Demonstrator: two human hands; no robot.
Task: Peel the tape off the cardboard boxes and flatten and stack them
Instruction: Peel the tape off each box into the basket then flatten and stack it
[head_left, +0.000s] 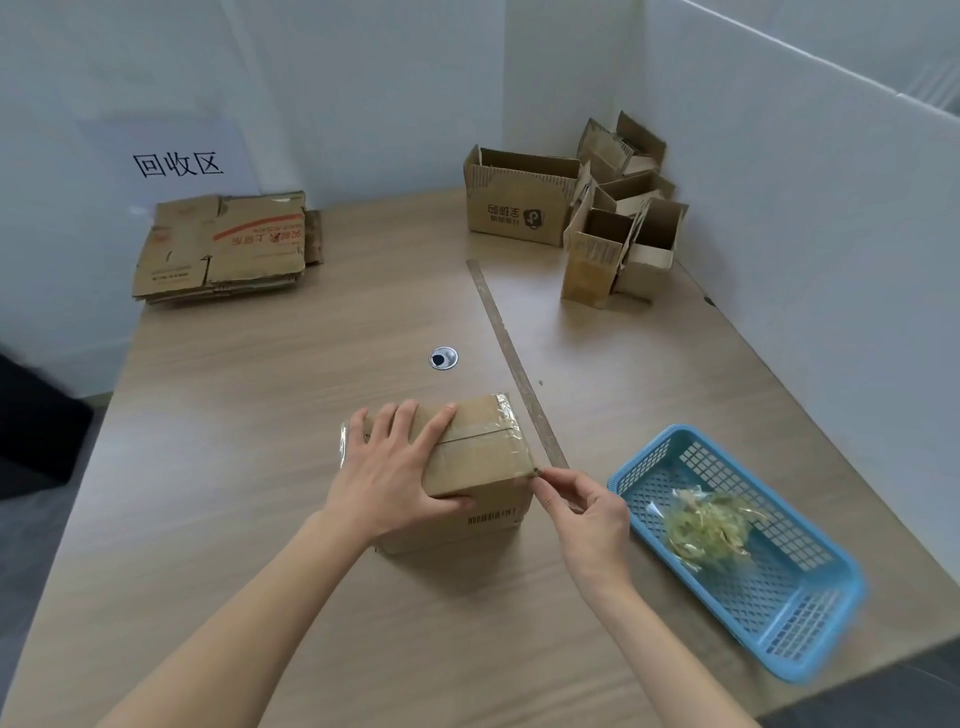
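Wooden desk (260, 467), sealed brown cardboard box (478, 467), glossy clear tape (506, 415) across top.

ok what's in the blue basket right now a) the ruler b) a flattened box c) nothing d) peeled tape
d: the blue basket holds only a crumpled wad of clear peeled tape; the ruler lies on the table and the flattened boxes are stacked at the far left.

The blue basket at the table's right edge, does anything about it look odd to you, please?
Yes: the blue basket sits askew, its near corner overhanging the table edge, with peeled tape wadded inside.
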